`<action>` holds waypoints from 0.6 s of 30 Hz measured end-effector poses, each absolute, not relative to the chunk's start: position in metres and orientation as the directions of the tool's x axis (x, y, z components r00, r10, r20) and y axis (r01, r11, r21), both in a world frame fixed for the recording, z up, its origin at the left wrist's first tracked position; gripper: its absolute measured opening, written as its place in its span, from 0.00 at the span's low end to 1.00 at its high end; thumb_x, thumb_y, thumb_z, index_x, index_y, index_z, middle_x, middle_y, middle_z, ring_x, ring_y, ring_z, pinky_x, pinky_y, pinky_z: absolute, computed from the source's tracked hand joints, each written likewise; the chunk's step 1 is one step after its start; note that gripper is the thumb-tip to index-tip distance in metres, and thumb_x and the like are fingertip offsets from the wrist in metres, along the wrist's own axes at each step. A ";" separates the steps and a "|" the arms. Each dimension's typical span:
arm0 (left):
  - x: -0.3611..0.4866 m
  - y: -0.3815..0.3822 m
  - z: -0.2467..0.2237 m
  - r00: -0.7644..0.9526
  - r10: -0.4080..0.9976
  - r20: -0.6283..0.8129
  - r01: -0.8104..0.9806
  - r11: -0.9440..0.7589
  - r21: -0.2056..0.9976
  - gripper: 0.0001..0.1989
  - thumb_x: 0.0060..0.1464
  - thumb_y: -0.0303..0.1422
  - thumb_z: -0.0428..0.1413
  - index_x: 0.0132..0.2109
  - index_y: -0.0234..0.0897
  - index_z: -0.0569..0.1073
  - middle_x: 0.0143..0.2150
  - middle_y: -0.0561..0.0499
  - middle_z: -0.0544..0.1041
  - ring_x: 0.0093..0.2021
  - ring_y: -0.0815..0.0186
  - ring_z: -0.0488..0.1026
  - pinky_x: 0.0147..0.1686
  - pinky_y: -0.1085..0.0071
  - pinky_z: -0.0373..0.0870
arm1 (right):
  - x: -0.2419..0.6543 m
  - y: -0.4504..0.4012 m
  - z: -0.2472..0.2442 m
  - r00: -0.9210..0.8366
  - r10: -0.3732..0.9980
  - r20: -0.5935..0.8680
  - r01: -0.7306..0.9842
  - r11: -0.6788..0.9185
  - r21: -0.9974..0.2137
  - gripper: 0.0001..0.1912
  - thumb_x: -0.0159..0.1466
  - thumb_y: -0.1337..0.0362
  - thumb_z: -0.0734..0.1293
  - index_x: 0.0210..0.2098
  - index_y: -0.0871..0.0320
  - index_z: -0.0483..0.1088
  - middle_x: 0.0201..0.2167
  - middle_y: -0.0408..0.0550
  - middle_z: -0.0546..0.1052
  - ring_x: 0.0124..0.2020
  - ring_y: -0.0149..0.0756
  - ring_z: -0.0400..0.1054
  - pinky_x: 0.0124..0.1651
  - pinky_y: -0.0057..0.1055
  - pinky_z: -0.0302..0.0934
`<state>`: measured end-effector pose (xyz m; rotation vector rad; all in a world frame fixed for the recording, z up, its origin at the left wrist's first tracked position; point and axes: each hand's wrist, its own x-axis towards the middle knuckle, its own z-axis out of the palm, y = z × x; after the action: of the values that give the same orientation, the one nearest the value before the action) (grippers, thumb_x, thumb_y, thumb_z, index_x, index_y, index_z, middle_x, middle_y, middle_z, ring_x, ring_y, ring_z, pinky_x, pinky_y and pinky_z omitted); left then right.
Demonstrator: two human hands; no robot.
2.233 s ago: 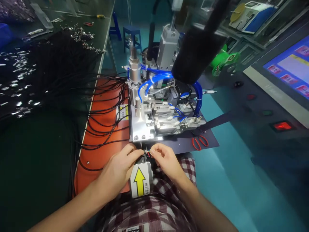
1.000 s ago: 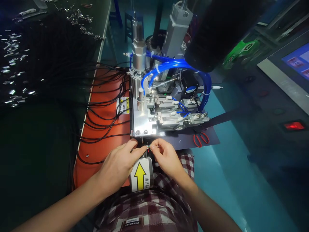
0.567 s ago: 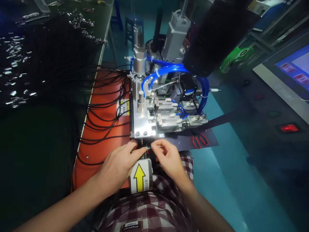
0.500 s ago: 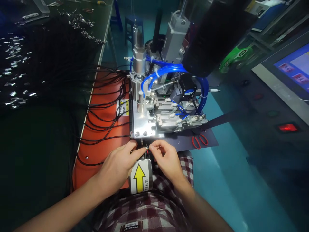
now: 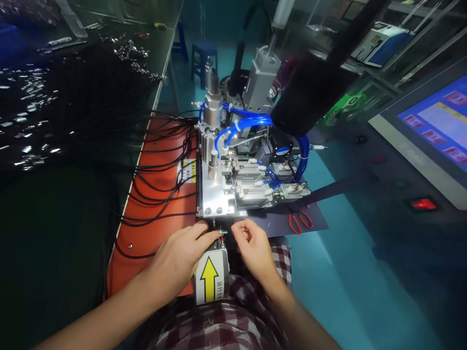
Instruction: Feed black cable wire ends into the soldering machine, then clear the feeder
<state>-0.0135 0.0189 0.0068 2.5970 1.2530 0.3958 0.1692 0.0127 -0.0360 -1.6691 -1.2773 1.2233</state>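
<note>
Small coloured wires (image 5: 223, 233) stick out to the right from the fingertips of my left hand (image 5: 182, 253), which is closed on them at the machine's front edge. Just to their right is my right hand (image 5: 253, 245), its thumb and forefinger pressed together; whether anything tiny is between them is too small to see. A white label with a yellow arrow (image 5: 209, 282) lies below the wires. Beyond my hands stands the metal machine (image 5: 215, 194) with blue air tubes (image 5: 255, 119).
Black cables (image 5: 160, 170) cross the orange-red board (image 5: 146, 233) on the left. Red-handled scissors (image 5: 300, 222) lie on a dark plate at the right. A touch screen (image 5: 430, 126) stands at the far right, and a black cylinder (image 5: 301, 97) hangs above the machine.
My right hand has moved slightly away from the wires to the right, so a gap now shows between them. The view has shifted, and the machine sits a little lower.
</note>
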 end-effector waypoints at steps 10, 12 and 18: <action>-0.012 0.020 0.007 0.607 0.779 0.155 0.718 -0.621 0.314 0.16 0.56 0.22 0.44 0.43 0.36 0.74 0.37 0.47 0.75 0.33 0.64 0.73 0.31 0.70 0.71 | 0.162 0.019 -0.025 -0.099 0.913 -0.396 0.156 -0.379 -0.912 0.11 0.59 0.57 0.63 0.27 0.58 0.65 0.18 0.38 0.63 0.17 0.27 0.56 0.20 0.25 0.50; -0.013 0.020 0.006 0.615 0.776 0.138 0.728 -0.626 0.280 0.15 0.56 0.21 0.45 0.42 0.36 0.73 0.37 0.47 0.74 0.34 0.63 0.72 0.31 0.70 0.70 | 0.163 0.020 -0.022 -0.085 0.928 -0.363 0.222 -0.338 -0.915 0.11 0.59 0.58 0.62 0.26 0.58 0.65 0.18 0.38 0.64 0.18 0.28 0.56 0.20 0.25 0.50; -0.013 0.018 0.004 0.632 0.768 0.103 0.738 -0.638 0.220 0.13 0.55 0.20 0.47 0.43 0.36 0.72 0.37 0.47 0.74 0.34 0.62 0.72 0.32 0.68 0.68 | 0.166 0.022 -0.018 -0.087 0.924 -0.373 0.340 -0.324 -0.883 0.12 0.60 0.58 0.62 0.25 0.58 0.65 0.17 0.40 0.66 0.18 0.29 0.58 0.20 0.25 0.51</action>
<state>-0.0135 0.0184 0.0038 2.6944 1.2525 0.2801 0.1662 0.0219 -0.0180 -1.6586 -1.3767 1.4255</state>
